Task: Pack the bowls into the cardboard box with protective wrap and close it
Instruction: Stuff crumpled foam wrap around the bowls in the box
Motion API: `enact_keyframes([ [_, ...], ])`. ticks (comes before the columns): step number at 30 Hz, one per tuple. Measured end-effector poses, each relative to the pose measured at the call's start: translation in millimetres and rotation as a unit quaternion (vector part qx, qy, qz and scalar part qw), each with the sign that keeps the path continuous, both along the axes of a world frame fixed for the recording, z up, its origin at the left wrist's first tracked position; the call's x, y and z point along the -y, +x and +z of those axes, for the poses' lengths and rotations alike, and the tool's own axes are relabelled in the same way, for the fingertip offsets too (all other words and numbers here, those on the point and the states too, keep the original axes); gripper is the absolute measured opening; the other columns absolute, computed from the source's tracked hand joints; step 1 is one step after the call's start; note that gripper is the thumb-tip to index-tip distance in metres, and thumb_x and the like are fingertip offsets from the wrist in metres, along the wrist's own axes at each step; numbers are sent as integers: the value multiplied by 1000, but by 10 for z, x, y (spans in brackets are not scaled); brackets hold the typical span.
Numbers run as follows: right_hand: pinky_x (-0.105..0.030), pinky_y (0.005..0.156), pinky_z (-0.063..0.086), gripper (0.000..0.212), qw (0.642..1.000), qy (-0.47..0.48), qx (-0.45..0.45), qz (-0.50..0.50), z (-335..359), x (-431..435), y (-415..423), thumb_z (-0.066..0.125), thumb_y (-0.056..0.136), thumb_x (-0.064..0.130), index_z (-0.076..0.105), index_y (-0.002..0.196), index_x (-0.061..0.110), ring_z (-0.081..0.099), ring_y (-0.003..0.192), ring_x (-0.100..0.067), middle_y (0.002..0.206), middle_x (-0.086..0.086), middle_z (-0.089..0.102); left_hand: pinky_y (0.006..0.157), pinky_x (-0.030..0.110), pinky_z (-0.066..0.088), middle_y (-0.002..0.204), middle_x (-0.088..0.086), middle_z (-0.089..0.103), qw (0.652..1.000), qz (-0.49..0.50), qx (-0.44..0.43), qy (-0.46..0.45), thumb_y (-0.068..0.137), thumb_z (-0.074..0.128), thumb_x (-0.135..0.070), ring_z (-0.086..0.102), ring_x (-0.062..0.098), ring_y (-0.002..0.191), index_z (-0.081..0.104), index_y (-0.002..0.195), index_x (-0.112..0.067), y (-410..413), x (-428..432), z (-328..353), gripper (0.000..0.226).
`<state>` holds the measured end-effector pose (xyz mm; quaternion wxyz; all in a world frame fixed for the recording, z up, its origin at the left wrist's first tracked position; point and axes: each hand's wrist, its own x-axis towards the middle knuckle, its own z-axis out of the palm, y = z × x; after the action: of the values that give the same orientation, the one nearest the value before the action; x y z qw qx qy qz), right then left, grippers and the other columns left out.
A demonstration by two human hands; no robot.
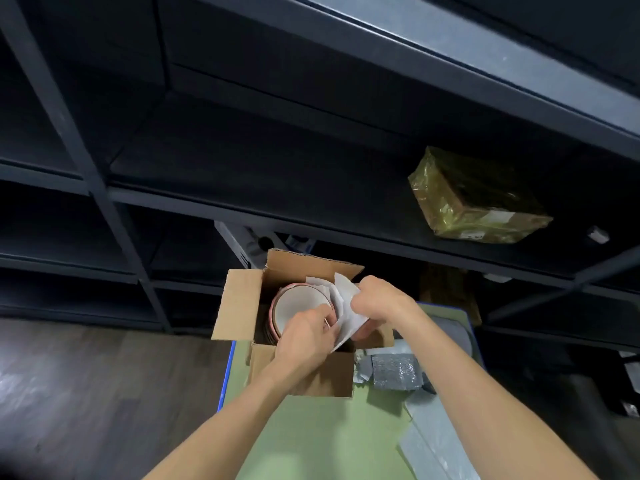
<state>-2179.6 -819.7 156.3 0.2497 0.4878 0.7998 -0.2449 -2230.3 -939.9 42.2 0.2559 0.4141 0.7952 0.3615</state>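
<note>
Fingers (325, 317) of the left hand (304, 336) curl onto the near edge of a white sheet of protective wrap (346, 299), while the right hand (379, 299) pinches the same sheet from the far side, both wrists bent down over the open cardboard box (239, 306). White bowls (298, 303) with pinkish rims lie nested inside the box, tipped on their side, just left of the wrap. The box stands at the far end of the green worktop (311, 438), flaps up.
</note>
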Motion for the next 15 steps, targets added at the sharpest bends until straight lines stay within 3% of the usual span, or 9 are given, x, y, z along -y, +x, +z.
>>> enact_keyframes([
  [3, -12, 31, 30, 12, 998, -9, -42, -51, -112, 79, 25, 38, 88, -3, 42, 83, 7, 47, 47, -15, 80, -8, 45, 60, 30, 39, 64, -6, 59, 999, 13, 36, -9, 95, 58, -48, 52, 17, 66, 61, 84, -22, -22, -15, 18, 28],
  [5, -17, 40, 48, 11, 989, -38, -93, -108, -195, 164, 73, 39, 89, -4, 47, 93, 3, 59, 48, -20, 83, -9, 53, 63, 32, 43, 67, -2, 64, 998, 15, 66, -7, 93, 61, -45, 53, 15, 63, 63, 88, -23, -55, -17, 44, 23],
  [7, -35, 58, 61, 23, 982, -67, -110, -139, -244, 282, 118, 40, 92, 5, 48, 113, 5, 71, 52, -28, 93, -13, 65, 66, 32, 46, 67, -2, 64, 996, 2, 84, 2, 91, 62, -32, 52, 13, 62, 63, 90, -23, -94, 0, 72, 10],
  [8, -37, 59, 61, 28, 983, -63, -111, -134, -294, 309, 142, 40, 93, 11, 45, 120, 7, 72, 52, -29, 99, -13, 66, 65, 31, 46, 68, -3, 63, 996, -8, 84, 4, 90, 61, -25, 52, 12, 62, 63, 90, -22, -112, 17, 80, 4],
  [11, -27, 51, 53, 35, 989, 4, -118, -94, -330, 363, 201, 36, 95, 25, 42, 126, 13, 69, 47, -21, 104, -14, 66, 55, 18, 39, 72, -1, 64, 996, -22, 83, 0, 88, 61, -17, 50, 7, 59, 62, 90, -24, -153, 70, 88, 7],
  [15, -29, 57, 56, 33, 989, 97, -111, -25, -262, 321, 295, 39, 91, 14, 47, 122, 22, 70, 56, -18, 89, -6, 68, 54, 13, 38, 76, -2, 65, 994, -23, 110, -11, 88, 61, -16, 50, 4, 60, 62, 90, -27, -206, 64, 104, 11],
])
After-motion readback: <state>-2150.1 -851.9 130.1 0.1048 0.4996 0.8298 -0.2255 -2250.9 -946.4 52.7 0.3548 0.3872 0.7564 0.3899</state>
